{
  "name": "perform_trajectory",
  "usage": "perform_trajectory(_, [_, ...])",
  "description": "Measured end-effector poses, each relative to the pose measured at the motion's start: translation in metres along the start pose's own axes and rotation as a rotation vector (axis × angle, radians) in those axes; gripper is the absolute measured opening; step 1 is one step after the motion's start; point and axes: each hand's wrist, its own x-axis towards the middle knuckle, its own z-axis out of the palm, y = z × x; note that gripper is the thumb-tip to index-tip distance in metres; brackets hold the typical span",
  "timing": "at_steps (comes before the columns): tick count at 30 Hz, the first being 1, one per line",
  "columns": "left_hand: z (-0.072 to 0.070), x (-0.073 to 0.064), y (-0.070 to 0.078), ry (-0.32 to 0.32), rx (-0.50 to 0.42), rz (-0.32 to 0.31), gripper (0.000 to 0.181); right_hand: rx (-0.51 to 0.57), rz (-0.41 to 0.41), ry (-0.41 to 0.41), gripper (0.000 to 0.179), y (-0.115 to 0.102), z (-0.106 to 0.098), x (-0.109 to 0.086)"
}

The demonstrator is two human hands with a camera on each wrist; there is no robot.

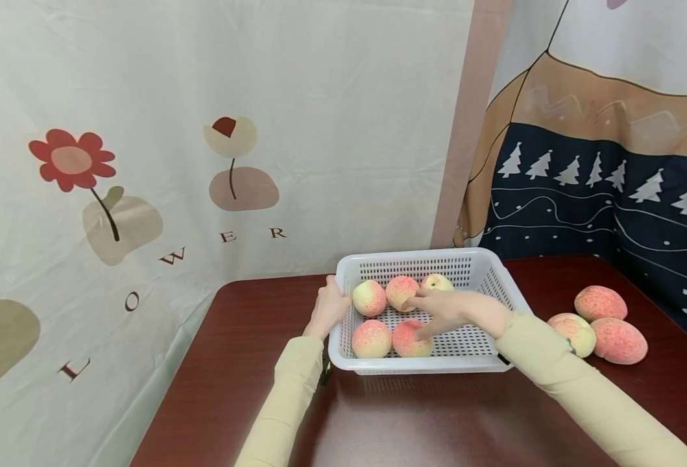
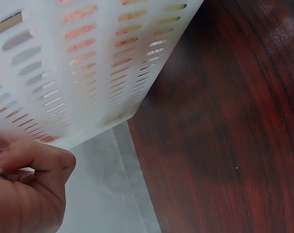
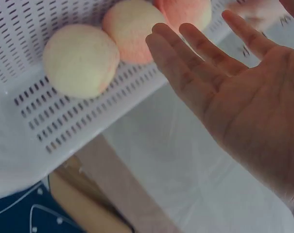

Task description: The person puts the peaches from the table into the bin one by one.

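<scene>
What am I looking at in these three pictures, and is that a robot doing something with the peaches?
There's no robot here, just a person's two bare hands. The big picture comes from a camera on their head, looking forward and down. The other two come from little cameras on each wrist, so everything looks close and tilted.

On the dark red-brown table sits a white basket with holes. Five peaches lie inside, and three more peaches lie to the right.

The left hand grips the basket's rim. The right hand reaches over the basket, fingers spread, not gripping anything.
</scene>
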Motion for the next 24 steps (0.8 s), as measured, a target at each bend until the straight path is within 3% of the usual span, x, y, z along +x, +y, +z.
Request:
perform_trajectory(9, [0.002, 0.002, -0.002, 0.006, -0.011, 0.000, 0.046, 0.067, 0.032, 0.244, 0.057, 0.032, -0.006, -0.046])
perform_trajectory(16, [0.000, 0.001, -0.002, 0.001, -0.017, -0.006, 0.049, 0.092, 0.066, 0.469, 0.056, 0.071, 0.002, -0.079])
perform_trajectory(20, [0.001, 0.001, -0.001, -0.004, -0.011, -0.005, 0.050, 0.094, 0.144, 0.574, 0.055, 0.094, 0.008, -0.097])
perform_trajectory(24, [0.001, 0.001, 0.000, -0.003, -0.007, -0.010, 0.049, 0.100, 0.232, 0.608, 0.054, 0.119, 0.016, -0.110])
